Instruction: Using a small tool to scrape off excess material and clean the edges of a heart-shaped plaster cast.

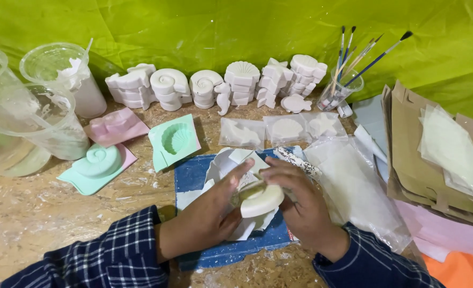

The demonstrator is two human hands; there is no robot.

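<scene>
My left hand [207,213] and my right hand [300,205] both hold a white round plaster cast [261,201] over a blue board [193,176]. White paper scraps [223,162] lie on the board under the cast. A small tool [247,189] sits against the cast's top edge between my fingers; which hand grips it is unclear. Both sleeves are dark plaid.
Stacks of white shell casts [215,85] line the back. Green shell moulds [173,140] [97,162] and a pink mould [116,127] lie left, beside clear plastic cups [44,114]. A glass of brushes [340,90], bagged casts [287,128], plastic bags [354,176] and brown paper [418,149] are right.
</scene>
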